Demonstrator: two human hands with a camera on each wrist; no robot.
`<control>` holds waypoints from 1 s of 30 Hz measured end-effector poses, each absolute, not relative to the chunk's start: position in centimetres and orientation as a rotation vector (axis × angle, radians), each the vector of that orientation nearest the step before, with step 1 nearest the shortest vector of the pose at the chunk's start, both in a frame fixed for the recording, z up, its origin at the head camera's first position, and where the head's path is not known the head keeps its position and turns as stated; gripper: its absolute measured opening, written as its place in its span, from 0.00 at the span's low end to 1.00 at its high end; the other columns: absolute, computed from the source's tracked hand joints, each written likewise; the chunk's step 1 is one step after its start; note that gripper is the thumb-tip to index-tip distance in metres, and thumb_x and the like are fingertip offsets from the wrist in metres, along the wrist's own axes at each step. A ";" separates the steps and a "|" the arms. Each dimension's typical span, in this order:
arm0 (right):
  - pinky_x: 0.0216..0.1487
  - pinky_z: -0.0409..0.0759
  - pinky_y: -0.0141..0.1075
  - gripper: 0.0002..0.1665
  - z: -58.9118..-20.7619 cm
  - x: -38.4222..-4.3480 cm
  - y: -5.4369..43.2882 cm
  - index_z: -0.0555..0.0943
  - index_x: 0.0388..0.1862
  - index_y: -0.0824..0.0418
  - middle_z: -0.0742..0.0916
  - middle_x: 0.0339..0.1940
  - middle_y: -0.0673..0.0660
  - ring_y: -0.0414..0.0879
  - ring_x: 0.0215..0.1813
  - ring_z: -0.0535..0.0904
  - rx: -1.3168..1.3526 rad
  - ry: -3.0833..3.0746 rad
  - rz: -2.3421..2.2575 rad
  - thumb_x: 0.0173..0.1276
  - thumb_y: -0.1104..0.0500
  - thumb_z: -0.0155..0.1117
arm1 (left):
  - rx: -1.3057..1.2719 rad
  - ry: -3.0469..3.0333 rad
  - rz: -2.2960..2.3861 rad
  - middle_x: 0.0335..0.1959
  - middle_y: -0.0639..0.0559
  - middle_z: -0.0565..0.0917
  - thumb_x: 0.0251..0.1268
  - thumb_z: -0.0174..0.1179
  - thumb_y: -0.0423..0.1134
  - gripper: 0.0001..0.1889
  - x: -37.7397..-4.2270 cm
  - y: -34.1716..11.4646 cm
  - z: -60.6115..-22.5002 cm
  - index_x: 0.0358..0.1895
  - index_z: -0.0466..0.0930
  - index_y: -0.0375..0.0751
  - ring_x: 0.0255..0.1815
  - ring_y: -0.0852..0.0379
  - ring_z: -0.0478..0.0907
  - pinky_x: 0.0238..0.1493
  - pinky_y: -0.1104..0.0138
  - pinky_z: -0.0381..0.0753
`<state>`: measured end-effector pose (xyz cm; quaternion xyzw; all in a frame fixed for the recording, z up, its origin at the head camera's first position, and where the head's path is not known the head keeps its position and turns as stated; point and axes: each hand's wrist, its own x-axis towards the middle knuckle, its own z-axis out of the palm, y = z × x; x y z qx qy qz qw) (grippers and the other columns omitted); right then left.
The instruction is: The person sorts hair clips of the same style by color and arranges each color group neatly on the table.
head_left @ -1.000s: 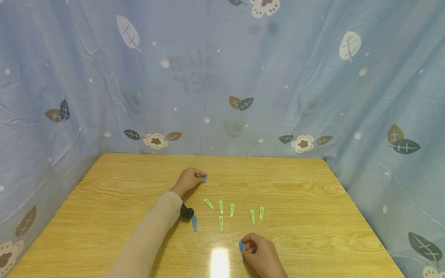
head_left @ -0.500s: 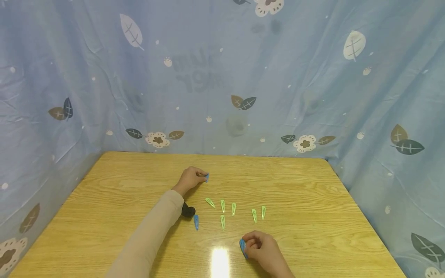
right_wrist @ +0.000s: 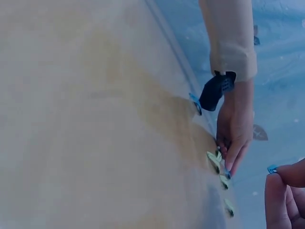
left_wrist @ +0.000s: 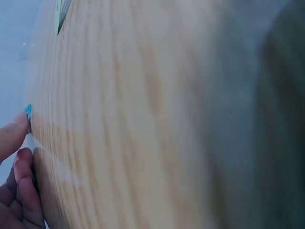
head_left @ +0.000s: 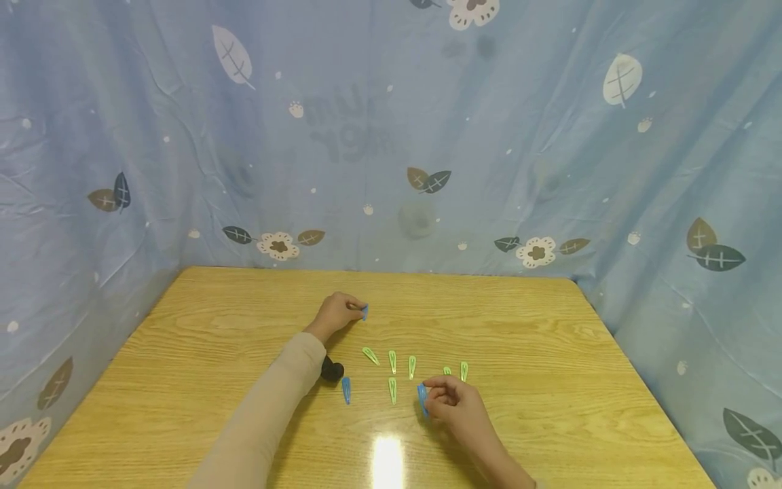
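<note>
My left hand [head_left: 336,314] reaches toward the far middle of the table and pinches a blue snap hair clip [head_left: 365,312] between thumb and fingers. In the left wrist view that blue clip [left_wrist: 28,111] shows at the thumb tip. My right hand [head_left: 458,406], nearer and to the right, pinches another blue hair clip [head_left: 423,399], held upright over the table. A third blue clip [head_left: 346,390] lies on the wood beside my left forearm. Several light green snap clips lie in the middle, among them one green clip [head_left: 393,390]; my right hand partly covers another green clip [head_left: 447,371].
The wooden table [head_left: 244,292] ends at a blue patterned curtain [head_left: 366,136] on the far side and both flanks. A black wrist camera [head_left: 332,371] sticks out under my left sleeve [head_left: 269,407]. Light glares on the near table [head_left: 387,462].
My right hand has moved forward with its blue clip, from the near table toward the green clips. My left hand stays in place, still pinching its clip.
</note>
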<state>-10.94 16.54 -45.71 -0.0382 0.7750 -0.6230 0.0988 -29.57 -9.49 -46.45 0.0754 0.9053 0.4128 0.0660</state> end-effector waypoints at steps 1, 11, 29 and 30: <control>0.40 0.78 0.26 0.20 -45.6 -11.3 16.4 0.75 0.51 0.72 0.79 0.35 0.57 0.42 0.35 0.76 -0.121 2.286 -1.858 0.60 0.66 0.63 | 0.230 2.729 1.247 0.51 0.46 0.82 0.59 0.65 0.37 0.13 -29.6 -9.5 -46.4 0.48 0.85 0.43 0.49 0.48 0.79 0.53 0.55 0.77; 0.42 0.80 0.28 0.20 -44.5 -14.5 14.9 0.76 0.52 0.70 0.79 0.36 0.56 0.42 0.36 0.77 -0.098 2.191 -2.018 0.61 0.67 0.64 | 0.203 2.716 1.265 0.52 0.46 0.82 0.59 0.65 0.38 0.12 -29.7 -9.5 -46.5 0.46 0.86 0.44 0.51 0.46 0.77 0.56 0.52 0.75; 0.47 0.82 0.41 0.19 -43.6 -19.8 11.6 0.76 0.54 0.71 0.79 0.34 0.55 0.45 0.35 0.80 -0.004 2.172 -2.096 0.63 0.69 0.61 | 0.229 2.704 1.313 0.53 0.44 0.82 0.59 0.65 0.36 0.13 -29.2 -9.4 -46.3 0.48 0.85 0.42 0.51 0.46 0.79 0.54 0.55 0.77; 0.47 0.82 0.42 0.19 -43.6 -20.1 11.5 0.76 0.54 0.71 0.79 0.33 0.55 0.45 0.35 0.80 0.001 2.167 -2.096 0.63 0.69 0.61 | 0.226 2.698 1.316 0.54 0.44 0.81 0.59 0.65 0.36 0.13 -29.1 -9.4 -46.2 0.48 0.85 0.42 0.51 0.46 0.79 0.55 0.55 0.77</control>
